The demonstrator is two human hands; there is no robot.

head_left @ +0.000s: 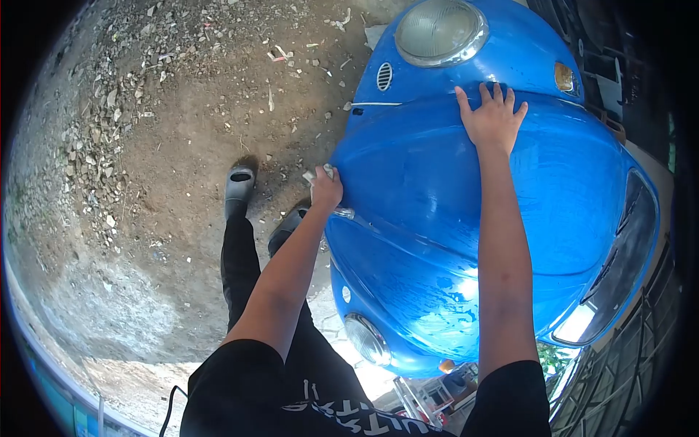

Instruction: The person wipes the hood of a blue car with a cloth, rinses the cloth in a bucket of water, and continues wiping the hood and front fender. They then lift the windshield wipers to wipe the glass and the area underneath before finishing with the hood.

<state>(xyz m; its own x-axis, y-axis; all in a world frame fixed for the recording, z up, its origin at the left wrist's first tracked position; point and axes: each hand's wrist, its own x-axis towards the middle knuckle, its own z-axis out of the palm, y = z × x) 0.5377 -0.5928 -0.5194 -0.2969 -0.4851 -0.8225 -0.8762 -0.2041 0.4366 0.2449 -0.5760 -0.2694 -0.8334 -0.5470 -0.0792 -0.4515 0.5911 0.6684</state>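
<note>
A blue car hood point(408, 175) with a raised centre ridge fills the right half of the view, with wet-looking streaks on its surface. My right hand point(494, 120) lies on the hood near the far fender, palm down and fingers spread. At the hood's front edge, my left hand point(328, 189) is closed around a crumpled whitish cloth point(320, 175), just above the chrome handle point(344, 213). One round headlight point(440, 30) shows at the top and the other headlight point(366, 339) at the bottom.
The windshield point(611, 262) is at the right. Brown dirt ground point(189, 138) with gravel and scraps spreads on the left. My feet in grey shoes point(239, 183) stand close to the car's front. Metal frames point(415, 400) are at the bottom, behind the car.
</note>
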